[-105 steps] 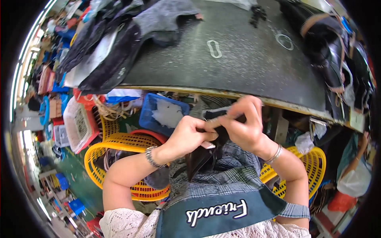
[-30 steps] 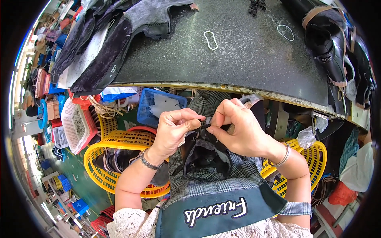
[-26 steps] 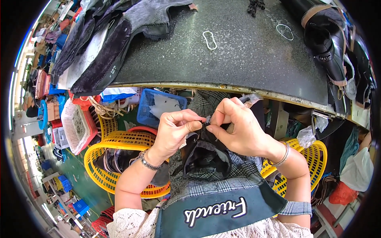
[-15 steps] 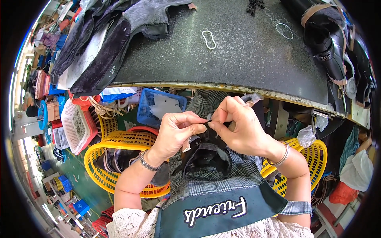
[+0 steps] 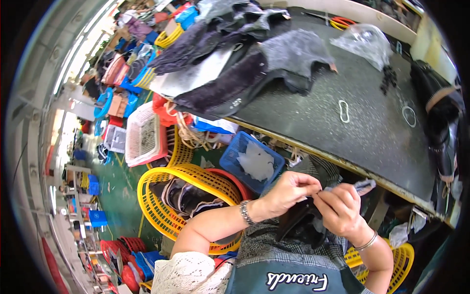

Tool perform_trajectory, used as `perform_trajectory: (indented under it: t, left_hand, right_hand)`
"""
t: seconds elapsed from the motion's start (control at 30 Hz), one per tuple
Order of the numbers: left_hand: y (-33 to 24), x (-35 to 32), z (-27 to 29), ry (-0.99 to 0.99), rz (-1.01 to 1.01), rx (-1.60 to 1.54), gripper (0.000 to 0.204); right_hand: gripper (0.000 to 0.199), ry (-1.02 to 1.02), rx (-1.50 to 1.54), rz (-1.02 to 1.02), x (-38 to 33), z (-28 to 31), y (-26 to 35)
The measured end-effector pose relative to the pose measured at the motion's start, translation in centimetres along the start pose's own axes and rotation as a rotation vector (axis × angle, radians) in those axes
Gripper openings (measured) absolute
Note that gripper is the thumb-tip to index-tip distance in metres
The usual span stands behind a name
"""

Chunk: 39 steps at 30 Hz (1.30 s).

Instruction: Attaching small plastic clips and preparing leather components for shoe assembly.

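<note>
Just short of the table edge, my left hand (image 5: pixel 292 195) and my right hand (image 5: pixel 339 209) meet at the fingertips. Both are closed in a pinch at the upper end of a black leather boot upper (image 5: pixel 299 221), which lies over my lap. The exact bit between the fingertips is too small and covered to make out. A grey, crumpled piece (image 5: pixel 364 186) shows beyond my right hand; whether it belongs to the boot upper I cannot tell. My checked apron (image 5: pixel 264 247) lies under the work.
On the dark table (image 5: pixel 313 115) lie grey-black furry boot pieces (image 5: pixel 235 85), white loops (image 5: pixel 344 111), a clear plastic bag (image 5: pixel 367 46) and shiny black boots (image 5: pixel 437 120). A yellow basket (image 5: pixel 161 215) holding boot parts and a blue basket (image 5: pixel 230 161) stand left of my hands.
The view has swung to the left, so table and baskets appear farther right and lower. My hands stay together in their pinch; the right hand has turned its knuckles more upward.
</note>
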State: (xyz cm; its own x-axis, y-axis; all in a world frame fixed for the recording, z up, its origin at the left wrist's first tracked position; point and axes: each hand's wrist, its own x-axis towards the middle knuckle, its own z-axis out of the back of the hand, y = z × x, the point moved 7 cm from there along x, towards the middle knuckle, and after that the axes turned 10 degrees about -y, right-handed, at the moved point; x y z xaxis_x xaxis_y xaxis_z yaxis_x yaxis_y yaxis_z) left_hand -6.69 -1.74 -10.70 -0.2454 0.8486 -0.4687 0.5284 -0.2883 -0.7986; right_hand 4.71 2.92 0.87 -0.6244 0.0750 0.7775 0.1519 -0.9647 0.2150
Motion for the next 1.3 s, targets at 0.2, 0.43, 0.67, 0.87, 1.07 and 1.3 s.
perform_trajectory:
  t: [0.2,0.43,0.67,0.87,1.07,1.3]
  left_hand:
    - [-2.6,1.7,3.6,-0.214,-0.106,-0.075,0.011]
    - [-2.6,-3.6,-0.4,0.292,0.836,-0.052,0.027]
    - [-13.1,-8.2,-4.4,0.485,0.047,0.365,0.033]
    - [-16.6,-8.7,-7.1,-0.134,-0.827,1.117,0.051]
    - [-6.9,-2.8,-5.9,-0.131,-0.17,-0.09,0.037]
    - [-7.2,-2.2,-5.1,-0.195,-0.524,0.177,0.035]
  right_hand:
    - [0.03,0.113,0.324,0.044,-0.7,-0.6,4.1]
    - [0.033,0.201,0.509,-0.13,2.1,2.7,3.3]
    - [0.036,0.023,-0.085,-0.02,9.6,11.5,5.4]
    - [0.048,-0.214,-0.121,-0.019,6.1,7.9,-2.1]
    - [0.033,-0.505,0.029,-0.223,4.1,5.6,-4.6]
    - [0.025,-0.613,-0.048,-0.335,4.4,8.5,-6.0]
